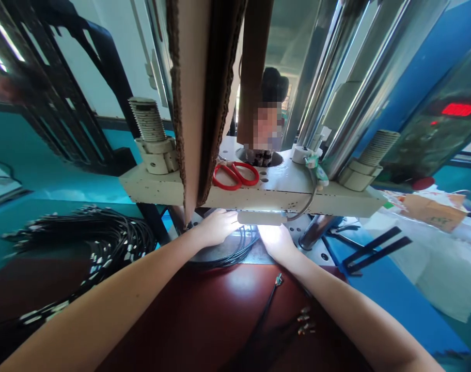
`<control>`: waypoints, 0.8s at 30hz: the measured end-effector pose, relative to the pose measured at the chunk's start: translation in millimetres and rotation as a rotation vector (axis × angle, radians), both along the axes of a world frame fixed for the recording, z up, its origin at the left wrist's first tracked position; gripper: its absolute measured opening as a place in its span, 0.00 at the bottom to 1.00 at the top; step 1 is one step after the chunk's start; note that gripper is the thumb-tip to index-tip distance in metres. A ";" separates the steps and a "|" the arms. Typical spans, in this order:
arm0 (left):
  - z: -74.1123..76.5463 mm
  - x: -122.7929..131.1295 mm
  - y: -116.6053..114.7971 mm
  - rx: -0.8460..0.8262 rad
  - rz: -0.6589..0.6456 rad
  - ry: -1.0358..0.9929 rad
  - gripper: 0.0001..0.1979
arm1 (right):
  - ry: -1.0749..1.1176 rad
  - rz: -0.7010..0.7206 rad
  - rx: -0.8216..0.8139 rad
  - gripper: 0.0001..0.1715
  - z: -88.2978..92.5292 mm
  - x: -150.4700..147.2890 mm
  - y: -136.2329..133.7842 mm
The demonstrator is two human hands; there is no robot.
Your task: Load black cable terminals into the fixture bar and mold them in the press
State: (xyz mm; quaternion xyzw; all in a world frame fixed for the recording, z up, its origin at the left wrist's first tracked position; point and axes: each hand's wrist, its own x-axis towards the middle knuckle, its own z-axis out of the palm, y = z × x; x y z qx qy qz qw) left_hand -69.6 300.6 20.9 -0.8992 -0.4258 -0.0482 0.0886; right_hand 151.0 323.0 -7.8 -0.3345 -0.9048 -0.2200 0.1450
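Both of my hands reach under the cream plate [297,199] of a press-like machine. My left hand [218,227] is at the left end of a small white lamp [261,218]; its fingers are bent together and their tips are hidden. My right hand [276,242] is under the lamp's right end, washed out by the light, with its fingers out of sight. Several thin black cables [230,258] loop on the metal bed [258,256] between my hands. Whether either hand grips a cable cannot be made out.
Red-handled scissors [235,175] rest on the plate beside upright cardboard [197,103]. A thick bundle of black cables [119,237] lies left. Cable ends with metal connectors [305,321] lie on the dark red table [220,310]. A black bracket [375,250] stands right. Another person [268,119] is behind the machine.
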 end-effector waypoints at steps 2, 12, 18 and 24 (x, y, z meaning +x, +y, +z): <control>-3.1 -7.4 -0.2 0.008 -0.035 0.017 0.18 | -0.017 0.019 -0.015 0.15 0.4 8.5 5.2; -13.8 -3.2 -2.7 0.047 0.004 -0.020 0.19 | 0.022 0.035 -0.100 0.17 -2.1 16.9 7.1; 0.8 23.2 -1.4 0.042 -0.010 -0.161 0.15 | 0.043 -0.031 -0.062 0.20 -6.9 19.9 6.6; -6.8 25.8 0.8 0.036 0.020 -0.192 0.20 | 0.001 -0.030 -0.114 0.20 -1.8 14.4 9.2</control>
